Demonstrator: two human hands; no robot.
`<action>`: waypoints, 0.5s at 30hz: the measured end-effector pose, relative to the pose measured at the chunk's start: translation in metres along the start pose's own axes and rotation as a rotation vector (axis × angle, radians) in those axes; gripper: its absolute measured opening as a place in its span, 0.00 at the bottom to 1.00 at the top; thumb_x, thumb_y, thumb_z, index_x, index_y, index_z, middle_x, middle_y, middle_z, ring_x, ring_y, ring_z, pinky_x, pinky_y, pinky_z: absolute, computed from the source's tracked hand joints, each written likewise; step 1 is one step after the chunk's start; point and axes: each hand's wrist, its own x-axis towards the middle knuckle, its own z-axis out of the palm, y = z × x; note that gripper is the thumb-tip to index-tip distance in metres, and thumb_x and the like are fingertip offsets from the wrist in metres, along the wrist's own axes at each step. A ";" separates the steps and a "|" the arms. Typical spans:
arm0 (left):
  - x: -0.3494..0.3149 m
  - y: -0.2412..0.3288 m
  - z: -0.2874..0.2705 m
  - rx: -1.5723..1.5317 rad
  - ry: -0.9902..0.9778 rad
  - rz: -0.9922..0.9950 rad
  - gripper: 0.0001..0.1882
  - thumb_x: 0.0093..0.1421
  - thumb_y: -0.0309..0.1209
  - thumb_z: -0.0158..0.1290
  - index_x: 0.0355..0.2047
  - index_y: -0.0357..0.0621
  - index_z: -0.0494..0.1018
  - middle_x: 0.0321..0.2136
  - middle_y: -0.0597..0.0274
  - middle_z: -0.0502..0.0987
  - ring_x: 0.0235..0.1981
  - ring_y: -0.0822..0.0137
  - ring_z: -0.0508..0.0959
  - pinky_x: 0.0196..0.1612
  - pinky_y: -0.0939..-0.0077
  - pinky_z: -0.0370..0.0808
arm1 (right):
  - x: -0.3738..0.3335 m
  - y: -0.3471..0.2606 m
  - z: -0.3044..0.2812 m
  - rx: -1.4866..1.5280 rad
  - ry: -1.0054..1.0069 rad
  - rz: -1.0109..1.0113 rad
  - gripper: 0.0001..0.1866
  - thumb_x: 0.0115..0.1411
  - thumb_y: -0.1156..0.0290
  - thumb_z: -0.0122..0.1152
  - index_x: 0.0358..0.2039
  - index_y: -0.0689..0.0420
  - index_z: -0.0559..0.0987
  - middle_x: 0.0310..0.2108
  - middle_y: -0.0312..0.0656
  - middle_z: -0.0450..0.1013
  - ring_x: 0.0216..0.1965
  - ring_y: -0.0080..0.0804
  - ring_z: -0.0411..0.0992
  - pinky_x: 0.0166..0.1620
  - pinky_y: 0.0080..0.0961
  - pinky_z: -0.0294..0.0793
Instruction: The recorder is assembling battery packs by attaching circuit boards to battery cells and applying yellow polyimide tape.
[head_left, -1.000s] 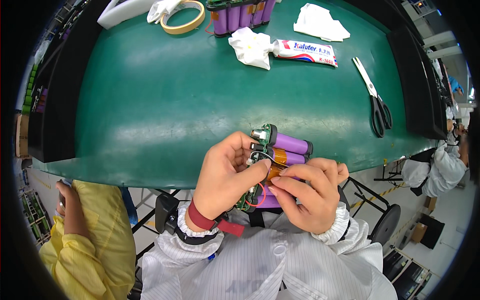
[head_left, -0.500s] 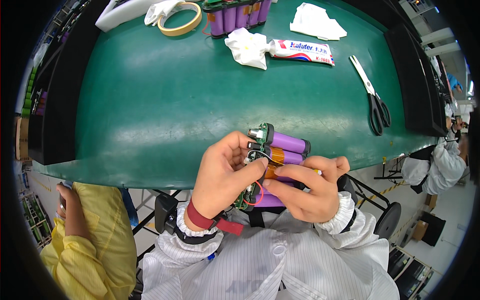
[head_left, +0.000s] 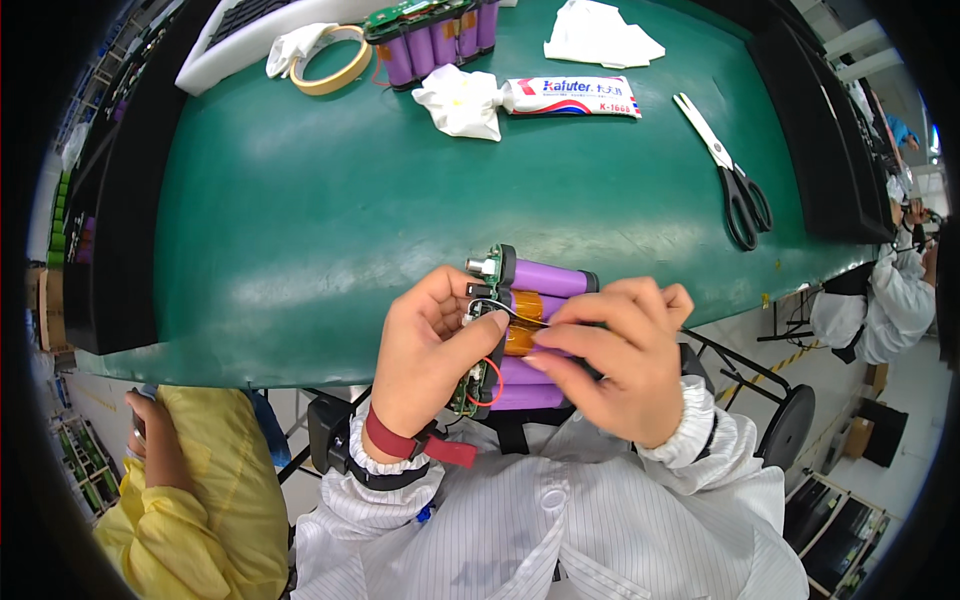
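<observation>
Nearest is the wearer's white striped coat (head_left: 550,530), with a co-worker's yellow garment (head_left: 225,460) off to the left and that person's hand (head_left: 150,420) resting beside it. A dark red wristband (head_left: 390,437) circles the wrist of the left hand (head_left: 425,345), whose grip is clamped on the battery pack (head_left: 545,278) at its circuit-board end, the thumb laid over thin wires (head_left: 518,314). The right hand (head_left: 625,350) comes in from the other side, thumb and forefinger tips close together by the wires and the amber tape (head_left: 527,304); whether its grip is closed on a wire, I cannot tell. The pack, a row of purple cells along a green board (head_left: 466,392) with a red wire loop (head_left: 497,388), is in front of the body, overlapping the near edge of the green surface (head_left: 350,220) in view. Beyond, to the right, lie black-handled scissors (head_left: 738,190). Farther off, a white tube (head_left: 575,97) meets a crumpled tissue (head_left: 460,105); past them are a white sheet (head_left: 600,40), a tape roll (head_left: 325,84), another purple pack (head_left: 420,50) standing upright and a white foam tray (head_left: 205,72).
</observation>
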 end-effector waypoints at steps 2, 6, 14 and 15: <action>0.000 0.000 -0.001 -0.029 0.002 0.005 0.07 0.59 0.20 0.55 0.37 0.36 0.70 0.31 0.65 0.77 0.30 0.79 0.75 0.33 0.84 0.73 | 0.001 -0.006 0.009 0.004 0.041 0.003 0.11 0.43 0.64 0.73 0.28 0.46 0.82 0.34 0.23 0.74 0.36 0.26 0.67 0.43 0.38 0.48; 0.002 0.000 -0.001 -0.014 0.000 -0.010 0.07 0.60 0.20 0.54 0.38 0.36 0.70 0.31 0.65 0.77 0.30 0.79 0.76 0.34 0.84 0.73 | 0.004 -0.005 0.005 -0.065 0.033 0.032 0.14 0.38 0.63 0.76 0.29 0.45 0.85 0.35 0.23 0.74 0.39 0.29 0.64 0.46 0.35 0.49; -0.003 0.001 -0.002 0.038 0.003 0.014 0.07 0.60 0.21 0.54 0.38 0.36 0.69 0.32 0.68 0.75 0.33 0.81 0.74 0.38 0.84 0.71 | 0.007 0.013 -0.020 0.061 -0.139 0.075 0.08 0.45 0.64 0.73 0.28 0.45 0.84 0.33 0.25 0.74 0.38 0.26 0.67 0.44 0.35 0.52; -0.002 0.001 -0.002 0.042 -0.002 0.019 0.07 0.60 0.21 0.54 0.38 0.36 0.69 0.32 0.68 0.75 0.33 0.81 0.74 0.38 0.84 0.71 | 0.010 0.010 -0.016 0.065 -0.103 0.068 0.08 0.47 0.65 0.72 0.29 0.46 0.84 0.33 0.25 0.74 0.37 0.26 0.68 0.44 0.35 0.52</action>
